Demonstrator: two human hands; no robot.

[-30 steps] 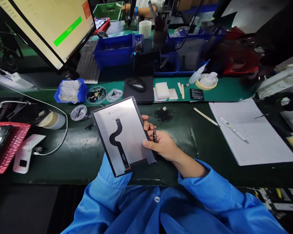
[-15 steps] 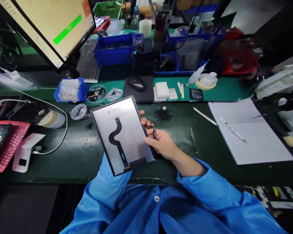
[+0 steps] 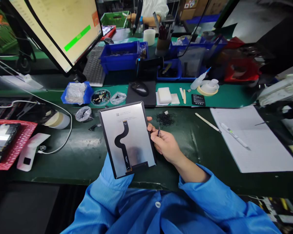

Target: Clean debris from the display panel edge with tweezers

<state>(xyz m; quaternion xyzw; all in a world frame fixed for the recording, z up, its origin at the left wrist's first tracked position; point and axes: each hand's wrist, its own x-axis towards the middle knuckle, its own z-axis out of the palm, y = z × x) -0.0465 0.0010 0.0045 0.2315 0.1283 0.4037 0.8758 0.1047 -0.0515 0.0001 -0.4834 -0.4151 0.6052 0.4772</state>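
Observation:
My left hand (image 3: 149, 124) is mostly hidden behind a tablet display panel (image 3: 139, 139), with its fingertips curled round the right edge. The panel is tilted with its silvery back toward me, and a black S-shaped flex cable (image 3: 124, 144) runs down it. Close by the panel's right edge, my right hand (image 3: 169, 146) is closed in a pinch. A small, narrow metal piece (image 3: 159, 131) sticks up from its thumb and fingers; its kind I cannot make out. Just beyond the hands lies a pile of black scraps (image 3: 165, 119) on the dark green bench.
At the right, a pen (image 3: 235, 136) lies on a paper pad (image 3: 256, 143), beside a pale stick (image 3: 207, 122). Behind are a mouse (image 3: 139, 88), white blocks (image 3: 164, 95) and blue bins (image 3: 120, 57). A monitor (image 3: 61, 29) and white cable (image 3: 69, 130) occupy the left. Another person's arm (image 3: 150, 21) shows across the bench.
The whole view has shifted slightly. The panel stands a little more upright, and my right hand is now slightly apart from its edge, still pinching the small metal piece.

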